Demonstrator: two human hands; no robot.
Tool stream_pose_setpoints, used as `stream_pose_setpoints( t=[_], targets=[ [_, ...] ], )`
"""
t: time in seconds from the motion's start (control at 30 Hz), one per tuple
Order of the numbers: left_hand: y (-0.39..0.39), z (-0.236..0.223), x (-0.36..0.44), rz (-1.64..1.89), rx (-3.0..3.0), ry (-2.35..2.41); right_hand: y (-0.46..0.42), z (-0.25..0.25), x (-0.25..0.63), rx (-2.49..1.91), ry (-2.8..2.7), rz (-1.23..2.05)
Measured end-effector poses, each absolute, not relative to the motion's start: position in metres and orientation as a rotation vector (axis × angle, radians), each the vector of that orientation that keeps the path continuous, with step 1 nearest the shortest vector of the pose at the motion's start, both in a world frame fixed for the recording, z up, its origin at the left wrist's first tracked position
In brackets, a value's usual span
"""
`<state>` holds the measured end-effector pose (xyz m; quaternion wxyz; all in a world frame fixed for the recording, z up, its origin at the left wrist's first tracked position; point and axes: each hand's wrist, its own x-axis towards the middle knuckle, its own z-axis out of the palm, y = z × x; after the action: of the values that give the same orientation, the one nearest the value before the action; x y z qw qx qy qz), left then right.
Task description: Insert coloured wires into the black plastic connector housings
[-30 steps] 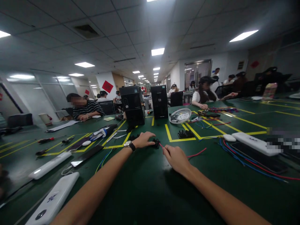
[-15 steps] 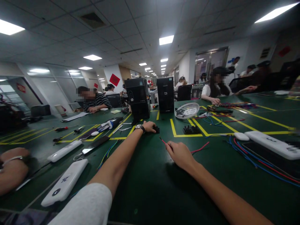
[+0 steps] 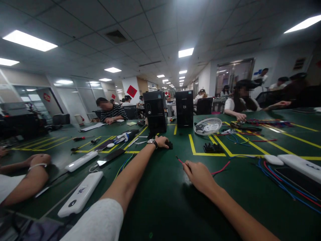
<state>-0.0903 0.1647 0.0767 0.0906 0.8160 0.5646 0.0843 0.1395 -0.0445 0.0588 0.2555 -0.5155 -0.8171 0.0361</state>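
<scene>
One red wire (image 3: 180, 161), pinched in the right hand (image 3: 198, 172), angles toward ten-thirty; the black part (image 3: 170, 145) lies beyond its tip at eleven o'clock, against the nearer left hand (image 3: 162, 142), fingers curled, grip unclear.

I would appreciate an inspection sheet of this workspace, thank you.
Surface: green table with yellow tape; spills, nothing seen.
Work things: red wire, small black part.
Clutter: white basket, two towers, screwdriver.
Hands: left hand at the black part, grip unclear; right hand holding the red wire.
Cables: blue and red cables loose at right.
Surroundings: people seated around, ceiling lights on.
</scene>
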Motion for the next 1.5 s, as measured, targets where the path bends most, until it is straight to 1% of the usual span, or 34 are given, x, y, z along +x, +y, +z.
stream_pose_setpoints(
  t=[0.2, 0.7, 0.87, 1.0, 1.1, 1.13, 1.2, 1.27, 1.33, 1.4, 1.5],
  targets=[
    [0.16, 0.074, -0.096, 0.33, 2.39, 1.685, -0.044, 0.058, 0.139, -1.392, -2.24, 0.107],
    [0.146, 0.079, -0.099, 0.351, 2.379, 1.66, -0.049, 0.062, 0.135, -1.404, -2.25, 0.106],
    [0.137, 0.088, -0.098, 0.465, 2.383, 1.596, -0.05, 0.064, 0.135, -1.406, -2.254, 0.152],
    [0.113, 0.107, -0.095, 0.744, 2.415, 1.456, -0.048, 0.065, 0.137, -1.296, -2.123, 0.359],
    [0.069, 0.118, -0.087, 0.895, 2.434, 1.279, -0.048, 0.076, 0.135, -1.114, -1.891, 0.742],
    [0.049, 0.119, -0.083, 0.902, 2.441, 1.174, -0.048, 0.083, 0.132, -1.033, -1.807, 0.9],
    [0.002, 0.118, -0.073, 0.881, 2.331, 0.783, -0.053, 0.106, 0.123, -0.85, -1.67, 1.178],
    [-0.046, 0.113, -0.061, 0.889, 2.145, 0.546, -0.059, 0.134, 0.112, -0.685, -1.595, 1.343],
    [-0.088, 0.106, -0.052, 0.89, 1.922, 0.407, -0.064, 0.161, 0.099, -0.581, -1.583, 1.411],
    [-0.119, 0.099, -0.05, 0.9, 1.626, 0.369, -0.067, 0.179, 0.086, -0.517, -1.619, 1.404],
    [-0.15, 0.092, -0.063, 0.949, 1.272, 0.463, -0.066, 0.183, 0.066, -0.509, -1.627, 1.354]
  ],
)
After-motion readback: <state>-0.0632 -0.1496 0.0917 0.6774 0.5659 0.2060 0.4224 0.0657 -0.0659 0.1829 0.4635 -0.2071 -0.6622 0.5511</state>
